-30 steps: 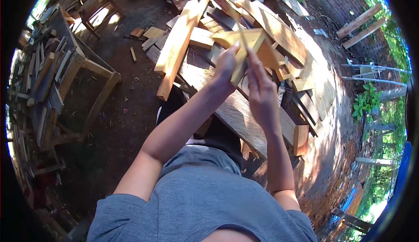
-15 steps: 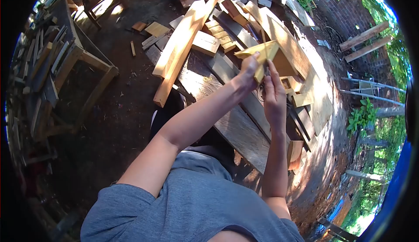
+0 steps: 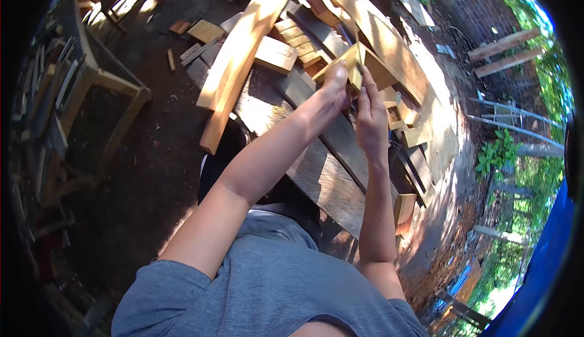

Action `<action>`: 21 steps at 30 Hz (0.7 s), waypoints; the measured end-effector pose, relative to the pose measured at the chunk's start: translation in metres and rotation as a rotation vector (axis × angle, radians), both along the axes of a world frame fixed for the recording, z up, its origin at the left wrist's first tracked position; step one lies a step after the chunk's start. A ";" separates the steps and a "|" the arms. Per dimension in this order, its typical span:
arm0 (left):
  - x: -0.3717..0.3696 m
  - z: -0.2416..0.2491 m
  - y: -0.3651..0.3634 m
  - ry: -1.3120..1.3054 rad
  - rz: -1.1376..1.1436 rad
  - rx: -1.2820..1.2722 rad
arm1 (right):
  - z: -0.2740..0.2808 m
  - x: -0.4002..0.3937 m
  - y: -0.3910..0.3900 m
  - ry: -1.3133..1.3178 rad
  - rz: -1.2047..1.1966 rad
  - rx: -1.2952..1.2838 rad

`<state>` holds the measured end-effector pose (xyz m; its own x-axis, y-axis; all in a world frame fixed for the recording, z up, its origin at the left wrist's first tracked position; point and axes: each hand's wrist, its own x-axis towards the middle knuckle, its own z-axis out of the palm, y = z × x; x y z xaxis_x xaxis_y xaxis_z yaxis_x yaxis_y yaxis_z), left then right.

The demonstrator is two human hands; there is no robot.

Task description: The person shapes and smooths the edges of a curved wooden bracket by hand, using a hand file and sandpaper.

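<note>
A yellowish, angular wooden piece (image 3: 355, 56) is held up over the bench, one of its faces turned toward me. My left hand (image 3: 336, 86) grips it from the left, with the thumb on its near side. On the other side, my right hand (image 3: 371, 113) has its fingers extended upward along the piece's right edge. Whether those fingers pinch anything small is hidden. Beneath both hands lie grey weathered boards (image 3: 331, 182). A small open wooden box shape (image 3: 395, 117) sits just right of my right hand.
Long pale beams (image 3: 234, 63) lie across the bench's left side, beside a short wood block (image 3: 275, 54). A wide plank (image 3: 389, 45) stretches along the right. Scrap wood fills a frame (image 3: 115, 81) at far left. A metal ladder (image 3: 517, 115) and brick wall (image 3: 459, 8) stand right.
Both hands and the wooden piece have shifted slightly left in view. The piece has turned, showing its angled faces differently. My right fingers lie straighter along its edge.
</note>
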<state>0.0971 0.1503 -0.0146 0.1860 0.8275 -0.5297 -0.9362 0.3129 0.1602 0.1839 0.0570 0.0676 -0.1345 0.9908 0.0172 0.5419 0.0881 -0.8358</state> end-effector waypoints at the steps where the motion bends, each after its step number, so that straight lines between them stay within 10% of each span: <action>1: 0.000 0.005 0.001 0.056 -0.050 -0.041 | 0.007 -0.002 -0.005 -0.056 -0.010 0.056; 18: -0.005 -0.038 -0.064 0.512 -0.338 0.136 | -0.018 0.009 -0.113 0.095 0.017 0.194; 21: -0.007 -0.032 -0.061 0.421 -0.364 0.112 | -0.004 0.008 -0.117 -0.026 0.064 -0.105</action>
<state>0.0906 0.0898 -0.0469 0.2612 0.8053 -0.5321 -0.6195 0.5626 0.5474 0.1917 -0.0596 0.0634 -0.1967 0.9763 -0.0904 0.5594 0.0360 -0.8281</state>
